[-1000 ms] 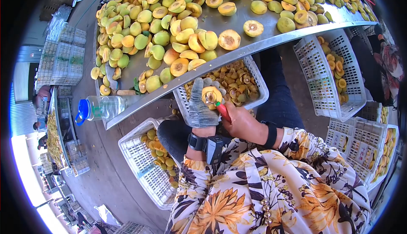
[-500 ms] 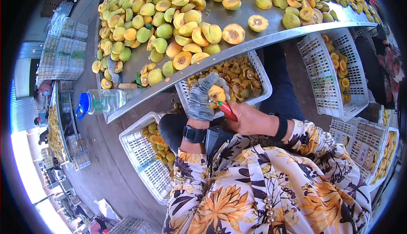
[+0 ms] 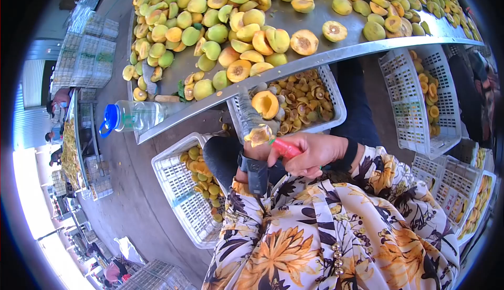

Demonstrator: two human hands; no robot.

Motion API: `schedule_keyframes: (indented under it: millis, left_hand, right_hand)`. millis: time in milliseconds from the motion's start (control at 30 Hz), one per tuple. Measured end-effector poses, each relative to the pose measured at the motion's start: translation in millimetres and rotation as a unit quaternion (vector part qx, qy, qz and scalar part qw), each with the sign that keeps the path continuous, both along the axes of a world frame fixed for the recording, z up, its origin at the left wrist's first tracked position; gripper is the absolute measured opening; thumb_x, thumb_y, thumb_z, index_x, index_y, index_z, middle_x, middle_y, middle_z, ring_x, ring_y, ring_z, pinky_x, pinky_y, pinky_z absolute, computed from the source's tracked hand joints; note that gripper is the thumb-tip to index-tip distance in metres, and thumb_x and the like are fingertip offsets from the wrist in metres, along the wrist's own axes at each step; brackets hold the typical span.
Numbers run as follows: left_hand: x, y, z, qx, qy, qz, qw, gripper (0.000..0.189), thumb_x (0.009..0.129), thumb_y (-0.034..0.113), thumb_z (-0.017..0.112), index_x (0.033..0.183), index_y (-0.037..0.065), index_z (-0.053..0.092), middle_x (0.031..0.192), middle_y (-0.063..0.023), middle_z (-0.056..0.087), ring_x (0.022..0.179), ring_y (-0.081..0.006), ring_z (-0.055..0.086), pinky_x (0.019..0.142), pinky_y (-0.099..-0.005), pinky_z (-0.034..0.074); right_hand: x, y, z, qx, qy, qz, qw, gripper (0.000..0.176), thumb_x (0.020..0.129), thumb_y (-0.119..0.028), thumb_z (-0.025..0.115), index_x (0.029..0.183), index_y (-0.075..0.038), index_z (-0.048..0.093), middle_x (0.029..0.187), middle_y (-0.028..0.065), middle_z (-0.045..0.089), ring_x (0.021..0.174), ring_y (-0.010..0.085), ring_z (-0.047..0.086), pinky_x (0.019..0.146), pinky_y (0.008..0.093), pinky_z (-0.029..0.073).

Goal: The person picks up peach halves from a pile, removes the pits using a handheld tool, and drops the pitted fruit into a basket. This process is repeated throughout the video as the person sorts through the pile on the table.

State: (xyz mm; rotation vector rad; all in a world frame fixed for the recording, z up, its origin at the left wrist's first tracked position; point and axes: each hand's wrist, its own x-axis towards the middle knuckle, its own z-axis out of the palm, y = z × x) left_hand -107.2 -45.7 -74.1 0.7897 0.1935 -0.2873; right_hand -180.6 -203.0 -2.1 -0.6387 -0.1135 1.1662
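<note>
My left hand [image 3: 249,116], in a grey knit glove, holds a halved peach [image 3: 265,104] with its hollow cut face up, over the white basket [image 3: 336,116] of pits and scraps. My right hand [image 3: 313,154], bare, grips a red-handled pitting tool [image 3: 286,148]. A scooped-out pit piece [image 3: 259,134] sits on the tool's tip, just below the gloved hand. A black watch [image 3: 252,166] is on my left wrist. Both hands are in front of my floral shirt, below the metal table's edge.
The metal table [image 3: 173,77] carries many whole and halved peaches [image 3: 247,33]. A water bottle with a blue cap [image 3: 131,116] lies on its lower lip. White baskets of fruit stand at lower left [image 3: 173,206] and right [image 3: 415,101]. Stacked crates and other people are far left.
The tool has come out of the peach half with the pit piece on its tip and drawn back toward me. My left hand has turned the hollowed half face up over the basket.
</note>
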Motion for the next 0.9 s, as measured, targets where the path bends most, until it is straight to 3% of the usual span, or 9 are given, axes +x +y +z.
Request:
schedule_keyframes:
  millis: [100, 167, 233, 267, 333, 433, 533, 733, 900]
  left_hand:
    - [5.5, 10.6, 1.5, 0.121, 0.018, 0.151, 0.981, 0.042, 0.086, 0.037, 0.052, 0.106, 0.0, 0.051, 0.088, -0.0132, 0.058, 0.078, -0.024, 0.06, 0.065, -0.0345, 0.051]
    - [-10.9, 30.9, 19.1, 0.573, -0.328, 0.136, 0.739, 0.037, 0.089, 0.021, 0.05, 0.121, 0.005, 0.041, 0.099, -0.011, 0.058, 0.085, -0.0196, 0.059, 0.072, -0.0319, 0.052]
    - [-13.5, 75.1, 19.9, 0.147, -0.007, 0.124, 0.981, 0.041, 0.084, 0.027, 0.059, 0.115, 0.002, 0.047, 0.098, -0.0116, 0.059, 0.084, -0.0194, 0.059, 0.077, -0.0277, 0.05]
    - [-22.2, 92.5, 22.5, 0.229, -0.053, 0.136, 0.962, 0.034, 0.086, 0.026, 0.056, 0.113, 0.005, 0.051, 0.093, -0.0109, 0.061, 0.081, -0.0188, 0.06, 0.074, -0.0294, 0.051]
    - [-34.0, 165.0, 10.0, 0.496, -0.074, 0.091, 0.86, 0.027, 0.086, 0.028, 0.054, 0.103, 0.008, 0.06, 0.088, -0.0106, 0.063, 0.077, -0.0193, 0.061, 0.073, -0.032, 0.051]
    - [-40.5, 187.3, 45.2, 0.86, 0.04, 0.022, 0.509, 0.032, 0.08, 0.036, 0.061, 0.093, 0.007, 0.066, 0.087, -0.0114, 0.065, 0.081, -0.0243, 0.062, 0.077, -0.035, 0.047]
    - [-10.8, 178.2, 57.9, 0.826, -0.138, 0.098, 0.537, 0.043, 0.077, 0.043, 0.062, 0.104, 0.01, 0.063, 0.1, -0.0144, 0.062, 0.093, -0.0301, 0.059, 0.082, -0.036, 0.044]
    - [106.4, 81.3, 77.9, 0.908, -0.048, -0.212, 0.359, 0.062, 0.074, 0.054, 0.058, 0.116, 0.01, 0.055, 0.109, -0.0178, 0.059, 0.101, -0.0324, 0.055, 0.086, -0.0363, 0.044]
    - [153.8, 112.4, 38.7, 0.839, -0.081, -0.302, 0.446, 0.067, 0.063, 0.05, 0.07, 0.114, 0.008, 0.057, 0.112, -0.0138, 0.059, 0.1, -0.0278, 0.058, 0.089, -0.0354, 0.043]
  right_hand:
    - [5.8, -10.8, -6.0, -0.034, 0.021, -0.142, 0.989, 0.031, 0.08, 0.0, 0.054, 0.11, -0.002, 0.044, 0.06, 0.0025, 0.045, 0.037, 0.0062, 0.039, 0.033, 0.0197, 0.031]
    - [11.4, -16.3, -21.5, -0.146, -0.072, -0.144, 0.976, 0.028, 0.077, -0.002, 0.056, 0.104, -0.001, 0.047, 0.06, 0.0061, 0.05, 0.039, 0.0138, 0.046, 0.037, 0.0251, 0.038]
    - [9.0, -17.0, -72.0, -0.423, -0.577, -0.116, 0.689, 0.031, 0.072, -0.006, 0.061, 0.1, 0.0, 0.047, 0.063, 0.015, 0.055, 0.049, 0.0283, 0.055, 0.048, 0.0349, 0.045]
    - [6.0, -19.6, -83.5, -0.422, -0.578, -0.121, 0.688, 0.031, 0.072, -0.006, 0.061, 0.1, 0.0, 0.047, 0.063, 0.015, 0.055, 0.049, 0.0283, 0.055, 0.048, 0.0349, 0.045]
    - [2.3, -24.3, -95.5, -0.617, -0.587, -0.058, 0.522, 0.03, 0.07, -0.014, 0.063, 0.094, -0.001, 0.049, 0.074, 0.0214, 0.058, 0.073, 0.0365, 0.059, 0.065, 0.0417, 0.046]
    - [6.4, -26.6, -98.6, -0.561, -0.533, -0.109, 0.624, 0.036, 0.069, -0.02, 0.066, 0.093, -0.001, 0.049, 0.073, 0.0216, 0.057, 0.074, 0.0365, 0.058, 0.064, 0.0435, 0.046]
    - [5.2, -11.8, -96.7, -0.54, -0.547, -0.136, 0.625, 0.04, 0.07, -0.024, 0.067, 0.097, -0.001, 0.047, 0.07, 0.0217, 0.058, 0.068, 0.0373, 0.059, 0.06, 0.0437, 0.046]
    - [-2.2, -6.7, -81.0, -0.537, -0.515, -0.158, 0.649, 0.051, 0.071, -0.024, 0.067, 0.109, -0.001, 0.042, 0.074, 0.0223, 0.058, 0.068, 0.0385, 0.058, 0.059, 0.0439, 0.045]
    - [-12.4, -20.6, -85.1, -0.519, -0.488, -0.244, 0.658, 0.042, 0.073, -0.02, 0.064, 0.106, -0.002, 0.046, 0.069, 0.0222, 0.058, 0.065, 0.0384, 0.058, 0.058, 0.0434, 0.045]
